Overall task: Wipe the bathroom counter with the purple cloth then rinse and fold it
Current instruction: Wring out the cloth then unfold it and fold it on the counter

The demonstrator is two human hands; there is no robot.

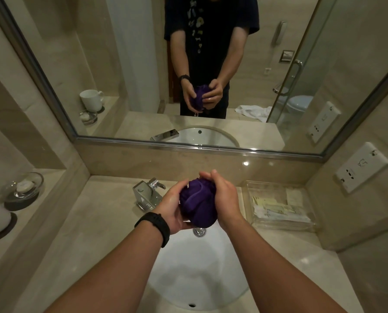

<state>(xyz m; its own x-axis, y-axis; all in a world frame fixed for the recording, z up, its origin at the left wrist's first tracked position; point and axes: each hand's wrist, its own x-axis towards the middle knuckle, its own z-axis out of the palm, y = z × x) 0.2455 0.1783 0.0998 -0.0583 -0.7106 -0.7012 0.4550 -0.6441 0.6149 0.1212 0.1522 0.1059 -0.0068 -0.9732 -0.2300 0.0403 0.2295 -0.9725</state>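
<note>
Mostly the purple cloth [198,204] is swallowed up, wadded into a wrinkled ball, so its edges can't be made out. The left hand [171,207] cups it from below with fingers curled round it. The right hand [225,199] clamps over its right side, fingertips hidden behind. It hangs over the far end of the round white sink [197,279], above the metal drain [199,231]. An angular chrome faucet [146,194] sits to the left. On the right, a clear tray [278,204] of packets, their print unreadable, rests on the glossy beige stone counter [98,222].
</note>
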